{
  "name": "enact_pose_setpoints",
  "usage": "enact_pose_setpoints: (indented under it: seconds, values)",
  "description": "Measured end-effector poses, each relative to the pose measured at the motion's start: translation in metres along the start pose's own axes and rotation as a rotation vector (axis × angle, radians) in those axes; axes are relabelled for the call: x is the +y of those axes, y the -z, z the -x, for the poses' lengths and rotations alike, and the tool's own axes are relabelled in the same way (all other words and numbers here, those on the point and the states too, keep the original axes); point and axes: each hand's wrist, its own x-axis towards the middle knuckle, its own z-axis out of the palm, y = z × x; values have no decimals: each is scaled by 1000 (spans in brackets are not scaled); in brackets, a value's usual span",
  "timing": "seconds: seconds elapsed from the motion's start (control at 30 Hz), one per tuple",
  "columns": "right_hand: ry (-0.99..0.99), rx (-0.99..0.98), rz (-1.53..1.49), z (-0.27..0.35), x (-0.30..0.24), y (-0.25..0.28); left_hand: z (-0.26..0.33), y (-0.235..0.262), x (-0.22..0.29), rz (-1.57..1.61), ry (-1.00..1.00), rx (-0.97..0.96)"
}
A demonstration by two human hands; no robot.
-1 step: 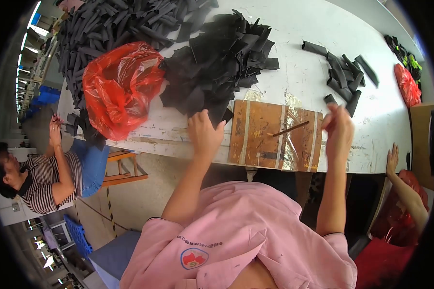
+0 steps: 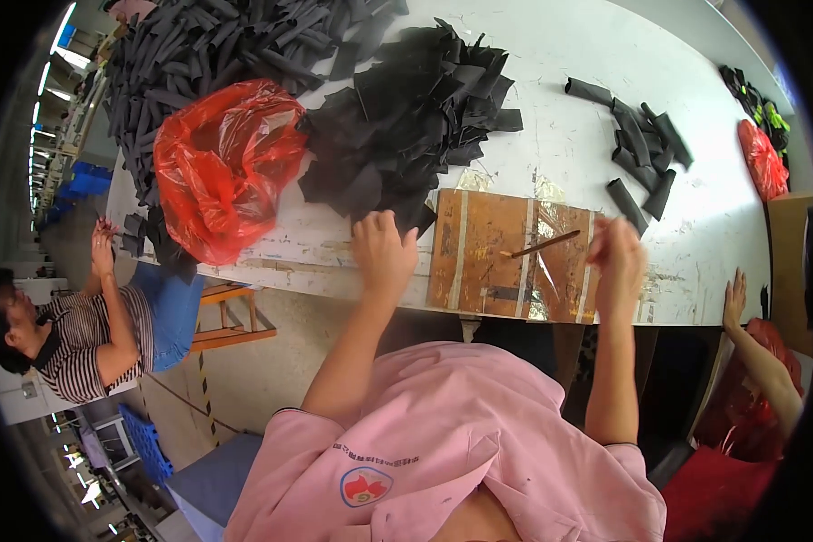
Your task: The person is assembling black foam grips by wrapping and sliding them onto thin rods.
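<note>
My left hand [image 2: 385,254] rests at the near edge of a heap of flat black fabric pieces [image 2: 397,135]; its fingertips touch the lowest pieces, and its thumb stands apart. My right hand [image 2: 618,262] hovers over the right edge of a brown taped board [image 2: 488,262]; its curled fingers are smeared by motion, and I see nothing in them. Across the board lies a thin brown stick, perhaps a brush [image 2: 546,244]. Beyond my right hand several rolled black tubes [image 2: 637,149] lie loosely together, the nearest tube [image 2: 627,206] just past my fingers.
A crumpled red plastic bag [image 2: 230,167] sits left of the heap. Behind it spreads a large pile of dark rolled pieces [image 2: 208,45] on the white table [image 2: 551,54]. A person in a striped shirt [image 2: 108,334] sits at left; another person's arm [image 2: 763,348] reaches in at right.
My right hand has moved left and nearer, away from the tubes. The nearest tube now lies fully in sight, and the tubes behind it have shifted. My left hand has barely moved.
</note>
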Motion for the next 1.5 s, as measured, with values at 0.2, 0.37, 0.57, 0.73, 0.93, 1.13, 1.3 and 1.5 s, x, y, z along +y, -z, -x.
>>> enact_pose_setpoints:
  seconds: [0.2, 0.37, 0.57, 0.73, 0.93, 1.13, 1.3, 1.5]
  values:
    - [-202, -516, 38, 75, 33, -37, -4, 12, -8, 280, 4, 141]
    - [-333, -823, -152, 71, 20, -56, -17, 84, 29, 1457, 772, -563]
    - [-572, -731, -920, 90, 15, -74, 6, 95, 61, 1402, 670, -795]
    - [-677, -522, -921, 87, 14, -66, 18, 91, 62, 1482, 602, -716]
    - [-732, -436, -924, 86, 12, -60, 29, 102, 52, 1540, 633, -791]
    - [-722, -437, -981, 85, 17, -59, 37, 104, 64, 1423, 665, -722]
    - [-722, -436, -980, 85, 19, -62, 41, 94, 61, 1400, 687, -700]
    - [-712, -567, -560, 82, 30, -57, 43, 89, 67, 1360, 612, -614]
